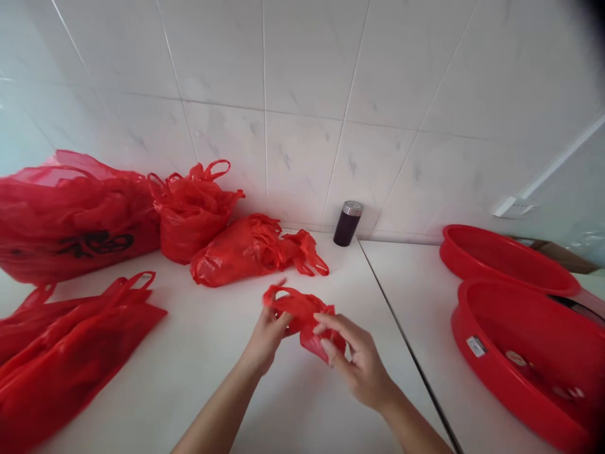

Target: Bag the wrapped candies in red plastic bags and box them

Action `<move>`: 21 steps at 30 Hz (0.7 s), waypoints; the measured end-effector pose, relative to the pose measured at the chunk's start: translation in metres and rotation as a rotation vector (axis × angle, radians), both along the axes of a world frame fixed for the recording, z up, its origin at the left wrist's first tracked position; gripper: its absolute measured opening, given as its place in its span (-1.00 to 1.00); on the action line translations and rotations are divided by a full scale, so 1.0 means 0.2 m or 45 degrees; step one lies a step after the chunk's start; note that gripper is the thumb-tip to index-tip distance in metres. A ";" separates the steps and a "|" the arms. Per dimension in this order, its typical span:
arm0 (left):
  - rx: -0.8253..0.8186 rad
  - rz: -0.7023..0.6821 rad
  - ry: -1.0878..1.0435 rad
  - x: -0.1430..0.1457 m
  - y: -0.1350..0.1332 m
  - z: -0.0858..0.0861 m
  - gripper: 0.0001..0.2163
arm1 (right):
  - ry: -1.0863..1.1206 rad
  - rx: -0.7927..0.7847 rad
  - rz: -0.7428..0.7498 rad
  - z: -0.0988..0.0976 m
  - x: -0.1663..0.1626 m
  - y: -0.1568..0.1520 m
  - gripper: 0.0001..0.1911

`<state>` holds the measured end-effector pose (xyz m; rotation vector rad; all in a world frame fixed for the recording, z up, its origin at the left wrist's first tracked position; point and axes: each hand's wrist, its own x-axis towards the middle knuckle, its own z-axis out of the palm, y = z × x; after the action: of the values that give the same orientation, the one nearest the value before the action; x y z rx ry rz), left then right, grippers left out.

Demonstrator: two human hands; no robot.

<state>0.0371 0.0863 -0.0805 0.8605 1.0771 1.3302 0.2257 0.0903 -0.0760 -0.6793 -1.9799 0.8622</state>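
Observation:
A crumpled red plastic bag [299, 310] hangs just above the white counter [208, 366] between both my hands. My left hand [267, 337] pinches its left side with fingers closed. My right hand [353, 358] grips the bag's right lower part, fingers curled round the plastic. The bag's handles stick up toward the left.
Flat red bags [70, 353] lie at the front left. Three stuffed red bags [70, 214] [193, 208] [246, 249] stand along the tiled wall. A dark cylinder with a metal cap [348, 223] sits at the wall. Two red basins [510, 258] [529, 359] stand at right.

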 end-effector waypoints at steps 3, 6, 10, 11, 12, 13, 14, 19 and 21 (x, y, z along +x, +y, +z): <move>-0.079 -0.016 0.063 -0.05 0.00 -0.06 -0.67 | -0.002 -0.045 -0.114 -0.10 0.06 -0.05 -0.57; -0.068 0.077 0.253 -0.10 -0.04 -0.11 -0.69 | 0.051 -0.128 -0.291 -0.14 0.13 -0.04 -0.54; 0.066 -0.114 0.577 -0.04 -0.14 -0.09 -0.47 | 0.035 -0.059 -0.260 -0.15 0.11 -0.05 -0.48; 0.106 -0.216 0.624 -0.02 -0.16 -0.08 -0.42 | 0.031 -0.015 -0.241 -0.15 0.09 -0.06 -0.46; 0.135 -0.326 0.656 0.01 -0.18 -0.07 -0.44 | 0.030 0.029 -0.231 -0.15 0.07 -0.06 -0.45; 0.157 -0.426 0.678 0.03 -0.20 -0.06 -0.52 | 0.031 0.075 -0.230 -0.15 0.05 -0.07 -0.44; 0.180 -0.499 0.692 0.04 -0.21 -0.05 -0.64 | 0.029 0.116 -0.246 -0.14 0.04 -0.07 -0.43; 0.358 -0.477 0.891 -0.08 -0.24 0.04 -0.77 | -0.014 0.187 -0.618 -0.09 0.13 -0.03 -0.48; 0.507 -0.578 1.033 -0.13 -0.26 0.09 -0.77 | -0.027 0.118 -0.764 -0.07 0.19 0.00 -0.50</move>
<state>0.0115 0.0336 -0.0623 1.9220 1.1182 0.8094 0.2637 0.0903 -0.0890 -1.1483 -1.6731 0.3962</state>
